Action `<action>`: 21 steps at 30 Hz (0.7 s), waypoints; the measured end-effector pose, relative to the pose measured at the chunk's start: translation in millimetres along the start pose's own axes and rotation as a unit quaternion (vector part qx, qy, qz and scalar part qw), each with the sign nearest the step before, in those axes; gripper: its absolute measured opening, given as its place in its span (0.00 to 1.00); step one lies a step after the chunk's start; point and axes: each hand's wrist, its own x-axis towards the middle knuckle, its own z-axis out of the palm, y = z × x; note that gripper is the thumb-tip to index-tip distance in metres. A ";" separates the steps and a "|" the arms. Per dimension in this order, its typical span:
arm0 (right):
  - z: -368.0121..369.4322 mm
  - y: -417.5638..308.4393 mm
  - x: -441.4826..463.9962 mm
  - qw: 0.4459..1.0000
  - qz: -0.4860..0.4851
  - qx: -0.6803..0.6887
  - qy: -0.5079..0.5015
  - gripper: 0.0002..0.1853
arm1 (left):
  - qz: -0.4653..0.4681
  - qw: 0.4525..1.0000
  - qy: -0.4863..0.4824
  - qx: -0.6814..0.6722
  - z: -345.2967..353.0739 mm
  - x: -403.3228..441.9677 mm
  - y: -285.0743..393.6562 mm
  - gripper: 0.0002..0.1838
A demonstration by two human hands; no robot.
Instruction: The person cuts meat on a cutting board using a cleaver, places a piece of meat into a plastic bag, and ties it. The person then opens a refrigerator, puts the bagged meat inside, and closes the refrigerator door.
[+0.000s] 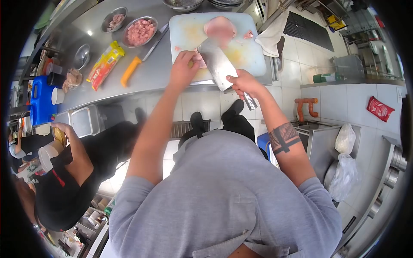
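My right hand [246,84] grips a wide-bladed cleaver [218,65] near the heel of its blade, with the dark handle hanging below my fingers. The blade lies slanted over the white cutting board [183,36]. Left of the blade, my left hand [186,65] has its fingers bent around a small piece of raw meat [199,59], close to the steel. A larger slab of pale pink meat [220,28] rests at the far part of the board. Small meat scraps [248,34] lie to its right. Wet yellowish smears mark the board.
On the steel counter [155,81] are a bowl of meat chunks [140,32], a smaller bowl [114,19], a yellow-handled knife [131,71] and a yellow-red packet [106,64]. A co-worker in black [77,180] stands at left holding a white tub [50,155]. A cloth [272,36] hangs at right.
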 end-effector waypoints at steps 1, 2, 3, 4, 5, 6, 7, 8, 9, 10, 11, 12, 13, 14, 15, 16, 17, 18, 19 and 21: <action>5.6 -2.1 -2.6 0.995 -0.032 -0.081 0.046 0.14 | 0.002 1.000 0.001 0.000 -1.6 2.0 -0.8 0.17; 11.9 -1.8 -6.7 0.995 -0.032 -0.080 0.047 0.14 | -0.007 1.000 -0.012 -0.003 -2.4 2.2 -1.7 0.17; 24.2 -15.2 -21.3 0.978 -0.064 -0.168 0.106 0.14 | -0.016 1.000 -0.024 -0.006 -2.9 1.9 -2.3 0.18; 30.7 -22.6 -28.5 0.948 -0.096 -0.254 0.163 0.13 | -0.017 1.000 -0.024 -0.005 -3.4 1.2 -3.1 0.18; 28.5 -3.8 -14.7 0.893 -0.216 -0.322 0.227 0.12 | -0.025 0.999 -0.020 -0.022 -4.4 -0.5 -4.4 0.19; 31.9 -13.0 -21.3 0.894 -0.216 -0.321 0.225 0.12 | -0.034 0.999 -0.015 -0.040 -4.9 -1.8 -5.5 0.20; 37.9 -31.4 -35.7 0.878 -0.257 -0.311 0.258 0.11 | -0.034 0.998 -0.016 -0.040 -5.6 -2.8 -4.4 0.20; 43.7 -43.3 -46.5 0.859 -0.297 -0.299 0.291 0.10 | -0.018 0.999 -0.007 -0.040 -6.2 -3.7 -0.9 0.21; 48.7 -47.2 -50.7 0.859 -0.296 -0.299 0.292 0.10 | -0.001 0.999 0.002 -0.041 -5.5 -3.7 0.2 0.22; 53.0 -50.4 -54.1 0.851 -0.295 -0.300 0.314 0.10 | 0.000 0.999 0.002 -0.042 -4.2 -2.4 1.9 0.22; 56.2 -51.4 -57.0 0.843 -0.294 -0.300 0.337 0.10 | -0.001 0.999 -0.001 -0.032 -3.4 -0.9 3.6 0.23; 59.5 -42.8 -55.3 0.842 -0.295 -0.301 0.337 0.10 | -0.003 1.000 -0.004 -0.022 -2.9 0.3 3.9 0.24; 62.8 -25.8 -47.8 0.852 -0.262 -0.312 0.328 0.09 | -0.002 1.000 -0.002 -0.023 0.2 1.4 -2.8 0.24; 64.9 -9.8 -39.9 0.862 -0.229 -0.322 0.317 0.09 | -0.010 1.000 0.013 -0.019 2.8 2.3 -10.1 0.25; 63.7 5.5 -33.8 0.862 -0.228 -0.323 0.317 0.09 | -0.018 0.999 0.028 -0.014 5.0 1.3 -16.1 0.27; 60.8 17.7 -31.4 0.879 -0.184 -0.352 0.265 0.10 | -0.018 0.999 0.027 -0.016 4.1 -0.1 -17.0 0.27; 55.7 28.7 -28.2 0.891 -0.139 -0.377 0.212 0.10 | -0.038 0.999 0.001 -0.015 2.3 -1.3 -18.4 0.28; 51.7 22.6 -32.7 0.891 -0.139 -0.377 0.212 0.10 | -0.059 0.998 -0.023 -0.014 0.3 -1.9 -18.0 0.30; 49.0 11.8 -41.7 0.897 -0.106 -0.382 0.196 0.11 | -0.060 0.998 -0.025 -0.014 -3.1 -4.1 -8.6 0.30; 42.8 9.4 -51.7 0.903 -0.072 -0.382 0.184 0.12 | 0.107 0.991 0.010 0.077 -4.6 -3.5 9.3 0.30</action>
